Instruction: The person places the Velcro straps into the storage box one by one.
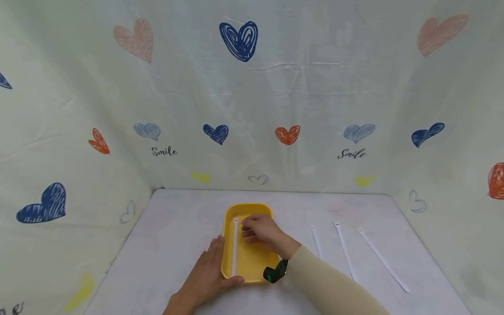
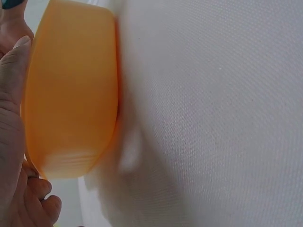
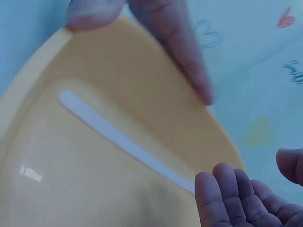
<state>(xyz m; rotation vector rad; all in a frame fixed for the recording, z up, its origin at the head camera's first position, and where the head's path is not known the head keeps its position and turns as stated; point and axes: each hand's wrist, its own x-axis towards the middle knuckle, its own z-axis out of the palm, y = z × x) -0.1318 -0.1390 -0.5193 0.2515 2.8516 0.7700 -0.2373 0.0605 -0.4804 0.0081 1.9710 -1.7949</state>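
A yellow tray [image 1: 251, 265] stands on the white table, one white strap with a slotted head [image 1: 235, 249] lying lengthwise along its left side. My left hand [image 1: 207, 272] holds the tray's near left corner, fingers along the left wall and thumb on the near rim. Over the tray's inside, my right hand [image 1: 260, 228] hovers just right of the strap's head, its fingers loosely bent and nothing seen in them. In the right wrist view, the strap [image 3: 123, 139] rests on the tray floor, one end hidden behind the right fingers [image 3: 229, 196].
To the right of the tray, three more white straps lie apart on the table: a left one [image 1: 316, 240] partly behind my right sleeve, a middle one [image 1: 344, 245], and a slanted one [image 1: 382, 258]. A heart-printed curtain [image 1: 315, 105] encloses the table's back and sides.
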